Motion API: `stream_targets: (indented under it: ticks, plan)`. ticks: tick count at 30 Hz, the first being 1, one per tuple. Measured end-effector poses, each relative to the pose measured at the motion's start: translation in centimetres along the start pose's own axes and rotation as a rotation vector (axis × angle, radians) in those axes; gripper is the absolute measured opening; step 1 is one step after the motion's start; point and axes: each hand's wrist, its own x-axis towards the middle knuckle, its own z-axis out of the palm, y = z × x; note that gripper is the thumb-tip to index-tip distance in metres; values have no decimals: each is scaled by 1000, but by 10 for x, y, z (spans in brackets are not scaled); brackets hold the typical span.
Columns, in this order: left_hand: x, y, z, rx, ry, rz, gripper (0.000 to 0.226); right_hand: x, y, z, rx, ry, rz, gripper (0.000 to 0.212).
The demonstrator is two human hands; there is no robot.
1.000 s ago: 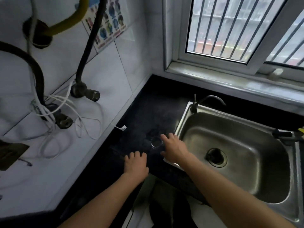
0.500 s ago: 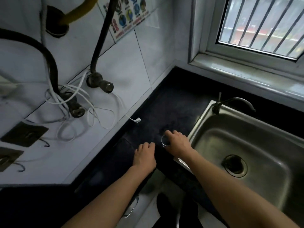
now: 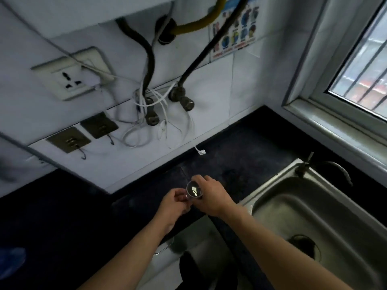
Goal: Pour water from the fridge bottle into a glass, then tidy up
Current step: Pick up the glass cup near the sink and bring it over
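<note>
A small clear glass [image 3: 194,189] is above the black counter [image 3: 240,160], left of the sink. My right hand [image 3: 211,197] grips it from the right, fingers curled round its rim and side. My left hand [image 3: 174,205] has its fingers curled against the glass's lower left side. Seen from above, the glass's mouth faces up. No bottle is in view.
A steel sink [image 3: 314,222] with a small tap [image 3: 303,166] lies to the right. Hoses, valves and white cables [image 3: 159,105] hang on the tiled wall, beside a socket [image 3: 71,78]. A window [image 3: 360,65] is at the far right. A blue thing [image 3: 10,258] lies at the left edge.
My left hand has left the counter and joined my right hand on the glass. The view has swung left, so more wall shows.
</note>
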Motion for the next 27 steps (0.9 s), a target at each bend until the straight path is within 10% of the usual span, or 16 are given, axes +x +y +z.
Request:
stream_targets:
  ticks: [27]
  plan:
    - [-160, -186, -442, -516, 425, -55, 37, 0, -403, 319, -223, -457, -486, 65]
